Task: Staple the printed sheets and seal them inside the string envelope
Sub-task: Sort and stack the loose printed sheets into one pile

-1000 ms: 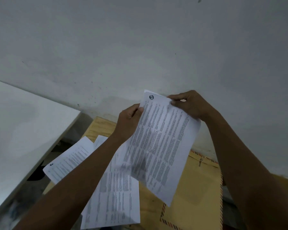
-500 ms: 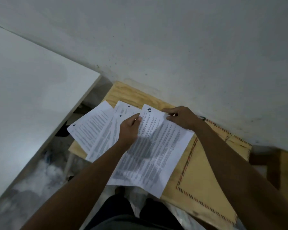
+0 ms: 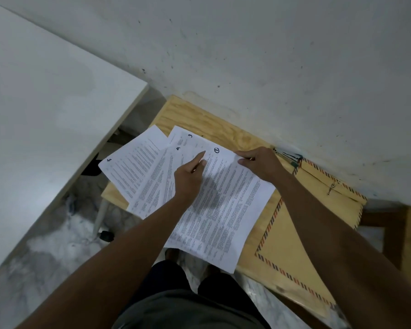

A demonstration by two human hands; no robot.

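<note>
Several printed sheets lie fanned on a small wooden table [image 3: 199,115]. The top sheet [image 3: 226,210], marked 1, lies over sheets marked 3 and 4 [image 3: 157,184]; another sheet [image 3: 131,160] sticks out to the left. My right hand [image 3: 259,163] pinches the top right edge of sheet 1. My left hand [image 3: 190,176] rests on the sheets beside sheet 1's left edge, forefinger stretched along it. A brown string envelope [image 3: 292,236] with a red-and-blue striped border lies under my right forearm; its string clasp [image 3: 331,188] shows near the wall. No stapler is in view.
A white wall [image 3: 271,55] runs right behind the wooden table. A white tabletop [image 3: 45,103] stands to the left, with a gap to the marble floor [image 3: 45,252] between. Something dark with green [image 3: 288,156] lies by the wall at the envelope's corner. My legs are below.
Sheet 1 has come down from mid-air onto the fanned sheets on the table. The camera has tilted down, so more of the table, envelope and floor shows.
</note>
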